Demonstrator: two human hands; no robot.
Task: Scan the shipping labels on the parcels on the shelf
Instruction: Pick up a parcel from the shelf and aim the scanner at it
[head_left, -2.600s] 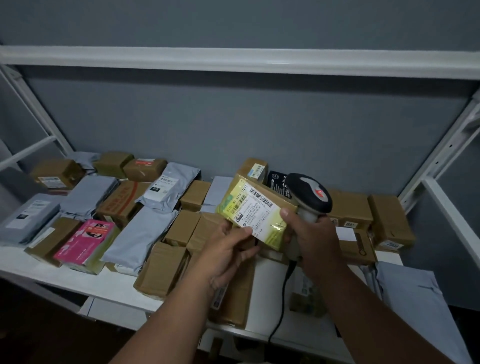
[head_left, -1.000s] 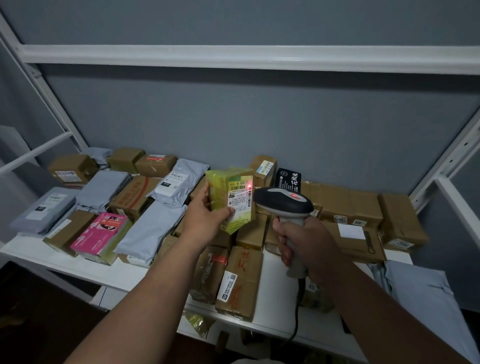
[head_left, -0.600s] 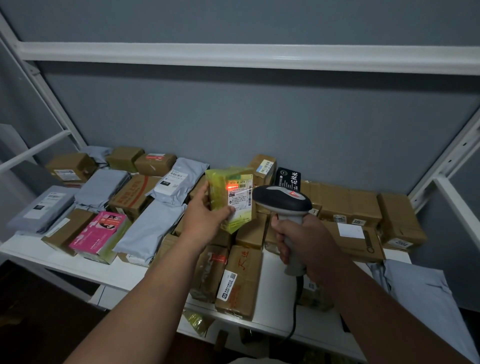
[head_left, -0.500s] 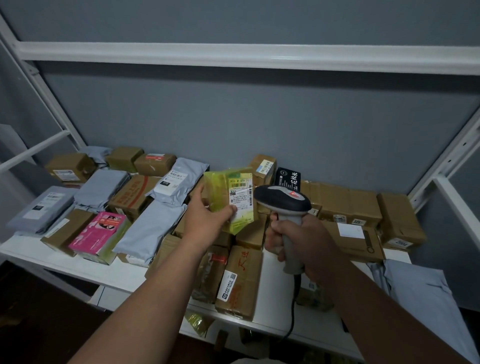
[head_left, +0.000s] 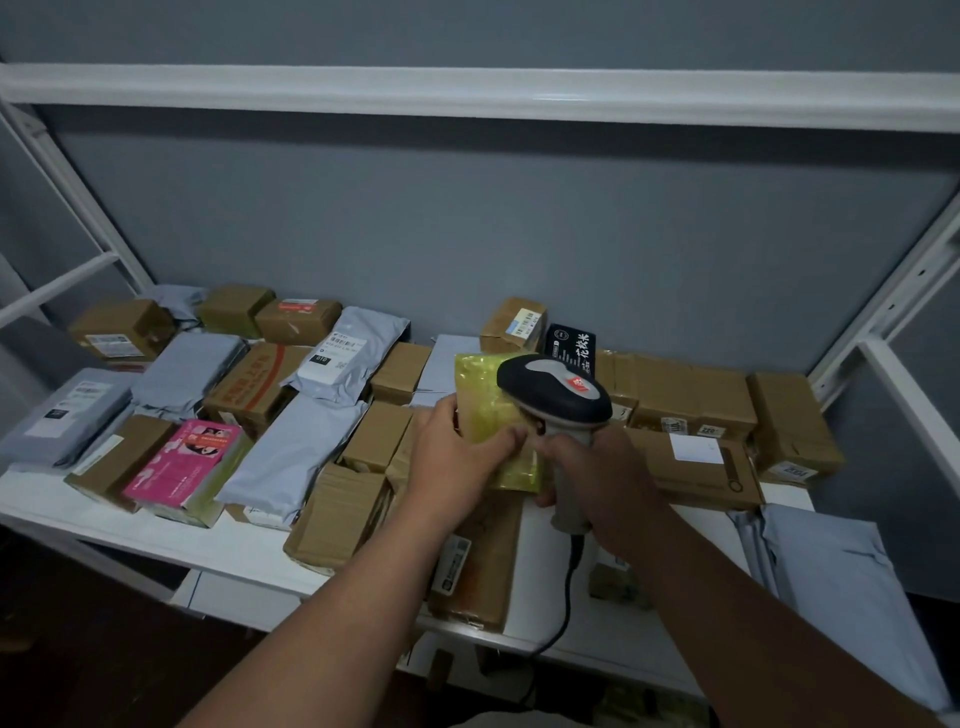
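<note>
The yellow-green parcel (head_left: 488, 415) is held just above the middle of the shelf (head_left: 156, 525), the left hand (head_left: 457, 457) gripping it from the left with thumb and fingers (head_left: 511, 439) curled round its lower part. No label shows on the face turned to the camera. The right hand (head_left: 602, 478) is wrapped round the grip of the corded barcode scanner (head_left: 556, 389), fingers clamped on the handle; the scanner's head sits touching or just in front of the parcel's right edge, too close and at the wrong angle to read anything.

To do this step well, I judge the parcel should either be turned until its label squarely faces the scanner window with a little gap between them, or, if already read, laid down label-up apart from the unscanned ones.

Room is tight: cardboard boxes (head_left: 363, 436) and grey mailer bags (head_left: 296, 452) crowd the shelf's left and rear, a pink box (head_left: 184, 467) lies near the front edge, and a tall brown box (head_left: 478, 561) overhangs the lip. Bare white shelf shows only under the right wrist, beside the scanner cable (head_left: 563, 597)
</note>
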